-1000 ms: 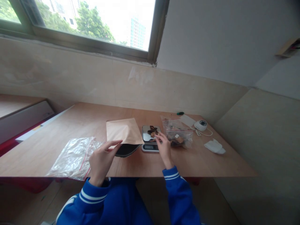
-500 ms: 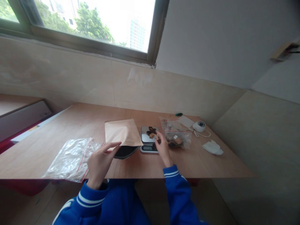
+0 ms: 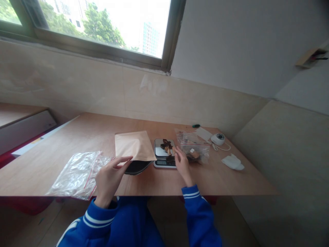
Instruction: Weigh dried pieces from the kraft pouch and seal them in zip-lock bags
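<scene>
My left hand (image 3: 109, 180) is closed on the edge of a tan paper pouch (image 3: 133, 145), thumb and fingers pinching its near side. The pouch lies flat, its mouth gaping toward me and showing a dark inside (image 3: 138, 167). Beside it stands a small digital scale (image 3: 158, 148) with a shiny plate and a grey display. Several dried brown pieces (image 3: 167, 145) are heaped on the plate, some hanging over its right part. My right hand (image 3: 182, 163) is at the scale's right edge, its fingertips together around a light-brown dried piece (image 3: 173, 150); the hand partly hides the pieces there.
Right of the scale, clear zip bags (image 3: 196, 152) hold more brown pieces. Farther right are a white round device (image 3: 218, 138) with a cord and a crumpled white tissue (image 3: 233, 162). A clear plastic bag (image 3: 74, 173) lies at the left near edge; a green object (image 3: 196, 126) sits by the wall.
My right hand has shifted a little right, from over the pieces to the scale's right edge, uncovering more of the heap. My left hand and the pouch stay put.
</scene>
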A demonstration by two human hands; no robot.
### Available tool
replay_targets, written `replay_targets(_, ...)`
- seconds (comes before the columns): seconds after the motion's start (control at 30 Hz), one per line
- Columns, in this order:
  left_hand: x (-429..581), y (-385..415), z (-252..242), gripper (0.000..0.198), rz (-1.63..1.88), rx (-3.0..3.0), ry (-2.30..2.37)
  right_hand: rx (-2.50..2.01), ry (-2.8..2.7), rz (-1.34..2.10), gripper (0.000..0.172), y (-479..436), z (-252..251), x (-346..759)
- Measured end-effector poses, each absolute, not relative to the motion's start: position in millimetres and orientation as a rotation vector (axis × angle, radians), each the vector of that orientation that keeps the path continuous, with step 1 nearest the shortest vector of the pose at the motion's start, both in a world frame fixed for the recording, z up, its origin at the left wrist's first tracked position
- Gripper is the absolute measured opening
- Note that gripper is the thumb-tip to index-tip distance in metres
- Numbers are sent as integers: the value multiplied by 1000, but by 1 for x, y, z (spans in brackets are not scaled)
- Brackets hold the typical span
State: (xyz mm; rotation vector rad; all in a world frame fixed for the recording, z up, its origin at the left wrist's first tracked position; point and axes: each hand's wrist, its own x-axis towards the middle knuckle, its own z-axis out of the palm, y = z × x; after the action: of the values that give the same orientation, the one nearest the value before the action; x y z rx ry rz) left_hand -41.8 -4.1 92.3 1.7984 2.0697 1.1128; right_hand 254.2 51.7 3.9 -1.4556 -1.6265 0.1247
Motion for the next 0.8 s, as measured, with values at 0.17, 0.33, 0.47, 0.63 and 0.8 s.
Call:
replay_targets(0.17,-42,-5,93,17,1118,1788,2060,-1487,-1656,62,36,44,2,257)
replay_targets(0.33,-42,-3,91,19,1135,1780,2057,-1552,-1751,-55,18,30,9,250)
replay_targets(0.47,-41,-3,92,17,1121,1758,2048,-1584,-1805,-73,15,26,14,244)
replay_targets(0.63,-40,-4,94,17,1106,1737,2064,-1553,-1914,-84,20,28,23,237)
replay_targets(0.8,-41,-4,94,19,1088,1730,2084,-1576,-1898,-105,10,38,32,231)
